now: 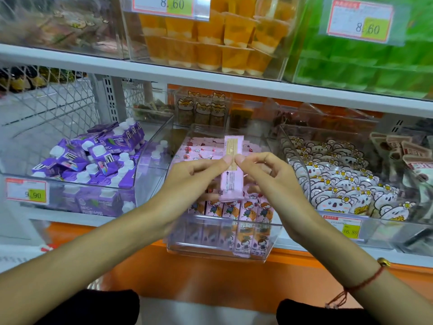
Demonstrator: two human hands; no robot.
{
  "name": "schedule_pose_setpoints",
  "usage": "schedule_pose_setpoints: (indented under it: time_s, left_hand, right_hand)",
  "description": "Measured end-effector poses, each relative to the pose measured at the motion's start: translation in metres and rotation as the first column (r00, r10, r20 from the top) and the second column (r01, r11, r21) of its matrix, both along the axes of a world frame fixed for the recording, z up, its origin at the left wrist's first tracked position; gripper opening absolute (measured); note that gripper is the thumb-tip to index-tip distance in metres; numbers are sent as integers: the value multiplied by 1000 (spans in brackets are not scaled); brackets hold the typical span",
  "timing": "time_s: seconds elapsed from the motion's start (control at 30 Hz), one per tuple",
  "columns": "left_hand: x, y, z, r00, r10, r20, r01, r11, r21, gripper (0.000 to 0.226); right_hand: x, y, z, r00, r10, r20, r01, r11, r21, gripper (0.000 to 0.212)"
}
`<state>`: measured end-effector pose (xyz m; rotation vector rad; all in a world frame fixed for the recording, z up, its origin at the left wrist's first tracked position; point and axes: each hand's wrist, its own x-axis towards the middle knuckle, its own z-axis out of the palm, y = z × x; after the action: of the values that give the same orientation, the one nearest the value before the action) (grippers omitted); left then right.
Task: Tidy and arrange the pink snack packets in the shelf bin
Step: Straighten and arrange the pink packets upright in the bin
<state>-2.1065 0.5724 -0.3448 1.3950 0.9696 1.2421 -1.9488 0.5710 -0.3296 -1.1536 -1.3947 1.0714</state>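
A shop shelf unit with white shelf edges (210, 78) and an orange base panel (187, 273). On the lower shelf at left, a clear bin (150, 146) holds purple drink cartons (93, 158) with white caps, above a price label (27, 192) reading 9.90. At right, another clear bin holds white koala-face packets (339, 184). On the upper shelf, orange jelly cups (210, 38) sit in a clear box beside green packs (363, 66), each marked 8.60.

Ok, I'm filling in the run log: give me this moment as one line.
stage: arranging | left hand: pinching pink packet | right hand: pinching same packet | packet: upright, above clear bin | bin: front row standing
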Motion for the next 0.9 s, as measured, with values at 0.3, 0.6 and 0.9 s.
schedule_pose_setpoints:
  time_s: [0.3,0.6,0.9]
  left_hand:
    - [-6,6,-1,999,-25,-21,26,998,50,23]
    - [-7,6,-1,995,-9,-97,35,960,278,35]
    - [-7,9,-1,999,41,-7,-39,973,228,35]
  right_hand:
    - [4,4,-3,996,87,13,-88,996,19,40]
    - [11,4,-4,988,154,14,-154,966,205,42]
    - [8,2,-4,986,121,110,-144,963,229,55]
